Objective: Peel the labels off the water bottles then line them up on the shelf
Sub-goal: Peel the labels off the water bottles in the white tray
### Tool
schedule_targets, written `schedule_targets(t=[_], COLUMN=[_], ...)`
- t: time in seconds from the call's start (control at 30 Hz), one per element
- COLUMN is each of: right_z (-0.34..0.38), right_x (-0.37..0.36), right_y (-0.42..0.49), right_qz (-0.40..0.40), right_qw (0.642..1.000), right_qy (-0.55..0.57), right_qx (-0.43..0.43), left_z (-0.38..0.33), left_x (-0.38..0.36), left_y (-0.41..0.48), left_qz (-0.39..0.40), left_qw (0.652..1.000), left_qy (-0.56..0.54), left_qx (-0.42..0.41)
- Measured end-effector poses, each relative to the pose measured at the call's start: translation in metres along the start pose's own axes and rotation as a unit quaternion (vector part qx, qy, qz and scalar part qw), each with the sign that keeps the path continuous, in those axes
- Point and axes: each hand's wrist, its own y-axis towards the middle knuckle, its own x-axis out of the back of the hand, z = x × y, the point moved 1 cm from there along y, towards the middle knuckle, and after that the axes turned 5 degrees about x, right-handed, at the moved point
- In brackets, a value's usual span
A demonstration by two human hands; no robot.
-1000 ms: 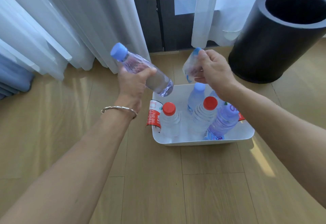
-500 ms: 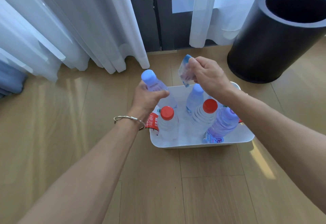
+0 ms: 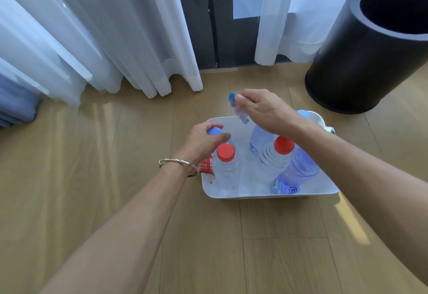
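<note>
Left hand (image 3: 203, 142) has come down since a second ago. The blue-capped bottle (image 3: 215, 130) was up and tilted over the floor (image 3: 115, 177) left of the tub. Now it's upright in the back-left corner of the white tub (image 3: 266, 196). Right hand (image 3: 266, 111) barely shifted, a touch lower, over the tub's far side.

Head view, the only one I have.

Risks as I judge them:
- The bottle goes in tight, just beside the red-capped bottle (image 3: 225, 152). A nudge on release could tip that one.
- The leaning bottle (image 3: 301, 168) at front right rests against the second red cap (image 3: 284, 145). Any shunt in the tub and both slide.
- Putting a stripped bottle back among the rest makes it easy to lose track of which are done. There's blue print low by the leaning bottle; can't tell if it's attached or loose.
- The peeled label (image 3: 238, 108) hangs over the tub. If the pinch slips, it drops among the bottles, not into the black bin (image 3: 370, 62), which is well apart to the right. A red label (image 3: 205, 166) is already draped over the tub's left rim.
- The shelf is not in view, so I can't judge the route.

Grip:
- Left: fingers curled down over the cap and shoulder, thumb in front, holding the bottle. The bottle's body is hidden under the hand.
- Right: thumb and forefinger pinched narrow on the label's top end. The other fingers are loosely curled, touching nothing I can see.
</note>
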Motion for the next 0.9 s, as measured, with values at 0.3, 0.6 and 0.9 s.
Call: schedule_targets(t=[0.3, 0.6, 0.9], right_z=[0.005, 0.009, 0.011], right_x=[-0.015, -0.040, -0.042], right_y=[0.025, 0.053, 0.049], right_qz=[0.088, 0.151, 0.264], right_qw=[0.993, 0.968, 0.941], right_qy=[-0.078, -0.201, -0.186], right_qx=[-0.016, 0.013, -0.099], left_z=[-0.002, 0.006, 0.000], left_x=[0.023, 0.059, 0.054], left_y=[-0.009, -0.007, -0.016], left_qz=[0.021, -0.055, -0.011], left_qw=[0.993, 0.996, 0.995], left_qy=[0.119, 0.047, 0.089], left_qx=[-0.016, 0.042, 0.031])
